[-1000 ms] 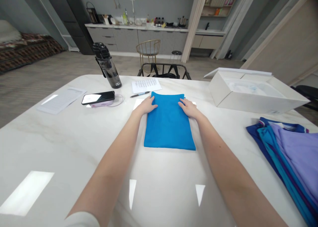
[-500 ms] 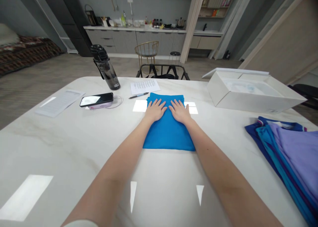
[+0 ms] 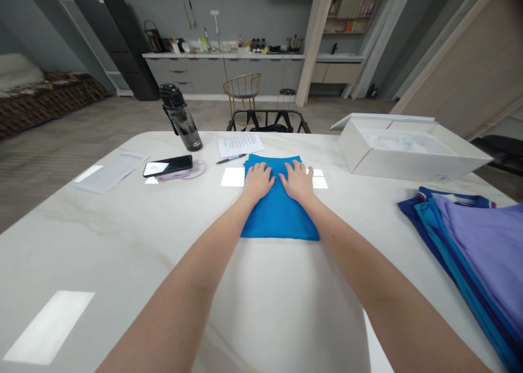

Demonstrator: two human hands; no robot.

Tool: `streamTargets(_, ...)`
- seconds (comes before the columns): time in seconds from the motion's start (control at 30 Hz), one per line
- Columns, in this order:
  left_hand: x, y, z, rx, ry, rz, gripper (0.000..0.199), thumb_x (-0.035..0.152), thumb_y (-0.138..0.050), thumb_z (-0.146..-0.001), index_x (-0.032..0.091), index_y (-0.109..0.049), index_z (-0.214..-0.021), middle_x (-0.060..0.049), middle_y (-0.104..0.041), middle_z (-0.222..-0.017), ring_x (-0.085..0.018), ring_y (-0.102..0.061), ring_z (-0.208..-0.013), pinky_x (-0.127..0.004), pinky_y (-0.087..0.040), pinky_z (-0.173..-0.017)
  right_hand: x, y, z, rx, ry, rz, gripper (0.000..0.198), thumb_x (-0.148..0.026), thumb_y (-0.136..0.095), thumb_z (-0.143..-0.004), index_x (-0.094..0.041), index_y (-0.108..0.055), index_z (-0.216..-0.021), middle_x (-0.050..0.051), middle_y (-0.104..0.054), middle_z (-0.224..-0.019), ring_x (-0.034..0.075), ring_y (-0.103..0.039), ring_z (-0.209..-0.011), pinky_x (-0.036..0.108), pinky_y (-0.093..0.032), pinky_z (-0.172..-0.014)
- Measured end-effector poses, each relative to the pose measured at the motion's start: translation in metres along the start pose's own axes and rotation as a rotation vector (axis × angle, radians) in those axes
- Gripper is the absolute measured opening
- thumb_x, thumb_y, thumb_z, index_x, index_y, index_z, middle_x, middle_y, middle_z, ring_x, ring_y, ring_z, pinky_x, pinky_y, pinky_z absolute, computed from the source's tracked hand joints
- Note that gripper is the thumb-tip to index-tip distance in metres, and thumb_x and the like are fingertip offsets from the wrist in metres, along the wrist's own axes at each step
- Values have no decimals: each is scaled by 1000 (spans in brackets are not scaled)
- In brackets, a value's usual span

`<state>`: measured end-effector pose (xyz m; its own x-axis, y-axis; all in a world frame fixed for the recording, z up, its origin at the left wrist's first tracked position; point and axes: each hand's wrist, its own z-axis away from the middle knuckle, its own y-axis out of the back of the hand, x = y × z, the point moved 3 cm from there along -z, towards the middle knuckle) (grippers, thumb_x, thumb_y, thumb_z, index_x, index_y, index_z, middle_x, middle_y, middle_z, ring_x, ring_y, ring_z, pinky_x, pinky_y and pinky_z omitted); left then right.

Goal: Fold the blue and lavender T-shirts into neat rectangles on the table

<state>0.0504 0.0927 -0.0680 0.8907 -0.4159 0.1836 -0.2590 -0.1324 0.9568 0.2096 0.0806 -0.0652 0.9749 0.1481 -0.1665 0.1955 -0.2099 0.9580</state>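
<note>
A folded blue garment lies flat on the white marbled table in front of me. My left hand rests on its upper left part, palm down, fingers apart and a little bent. On the upper right part lies my right hand, also palm down, its fingers spread and slightly curled. Neither hand grips the cloth; both press on its top. The two hands hide parts of the garment's side edges.
At the right is a pile of clothes, lilac on top, below an open white box. Left stand a dark water bottle, a phone, and a paper sheet. A pen and printed page lie behind the garment.
My fingers have gone from stretched flat to slightly bent on the blue garment. The garment's near edge appears slightly higher in view, and the whole view has shifted a little.
</note>
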Motion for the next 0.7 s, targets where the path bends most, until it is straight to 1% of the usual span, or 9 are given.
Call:
streamTargets(0.07, 10, 6, 4, -16, -49, -32, 39, 26, -37, -105, 13, -67, -128, -20, -61, -137, -32, -52, -133, -46, -40, -112, -8, 5, 5, -6, 81, 26, 50, -40, -31, -108, -16, -61, -140, 22, -55, -147, 37, -44, -136, 57, -27, -115)
streamTargets(0.1, 15, 8, 6, -40, -44, -36, 39, 24, -35, -105, 13, -68, -124, -20, -63, -132, -31, -54, -129, -45, -43, -108, -11, 6, 6, -36, 89, 28, 47, -38, -31, -109, -16, -64, -136, 21, -59, -141, 36, -48, -131, 53, -33, -112)
streamTargets(0.13, 20, 10, 8, -60, -11, -32, 40, 24, -33, -106, 12, -68, -122, -20, -64, -129, -31, -56, -126, -44, -45, -106, -13, 6, 8, -66, 68, 21, 46, -35, -30, -109, -16, -64, -134, 21, -61, -137, 35, -51, -127, 50, -36, -108)
streamTargets(0.2, 29, 12, 13, -82, 109, 6, 46, 31, -29, -108, 12, -69, -122, -20, -64, -130, -31, -56, -127, -47, -44, -108, -15, 5, 13, -101, -23, -18, 47, -34, -30, -109, -16, -60, -140, 19, -62, -137, 33, -53, -126, 45, -40, -106)
streamTargets(0.3, 42, 10, 28, -125, 271, 109, 53, 35, -22, -109, 15, -65, -133, -18, -55, -150, -32, -46, -143, -58, -33, -119, -22, 1, 26, -146, -130, -101, 52, -36, -28, -110, -17, -47, -154, 16, -54, -152, 32, -47, -139, 47, -35, -114)
streamTargets(0.4, 49, 4, 49, -119, 321, 148, 54, 33, -24, -108, 18, -51, -152, -11, -38, -166, -30, -29, -156, -58, -21, -126, -31, -2, 49, -152, -185, -106, 55, -35, -28, -109, -18, -40, -160, 12, -37, -167, 32, -30, -153, 54, -22, -123)
streamTargets(0.43, 50, 3, 56, -99, 317, 141, 55, 35, -25, -108, 18, -48, -155, -11, -36, -167, -29, -28, -157, -57, -19, -127, -33, -2, 57, -136, -190, -93, 55, -34, -28, -109, -19, -39, -161, 11, -33, -169, 32, -26, -155, 56, -19, -124)
streamTargets(0.5, 49, 1, 71, -62, 280, 117, 57, 39, -23, -108, 18, -47, -156, -11, -37, -167, -28, -29, -156, -54, -19, -128, -37, 0, 73, -106, -161, -71, 56, -34, -27, -109, -20, -37, -163, 10, -31, -170, 32, -24, -156, 58, -15, -125)
streamTargets(0.7, 43, 2, 113, -57, 157, 48, 65, 54, -21, -108, 22, -38, -162, -10, -34, -169, -30, -28, -157, -53, -18, -128, -29, 5, 111, -156, -42, -31, 61, -53, -25, -109, -28, -35, -164, 7, -29, -171, 31, -23, -157, 57, -15, -126)
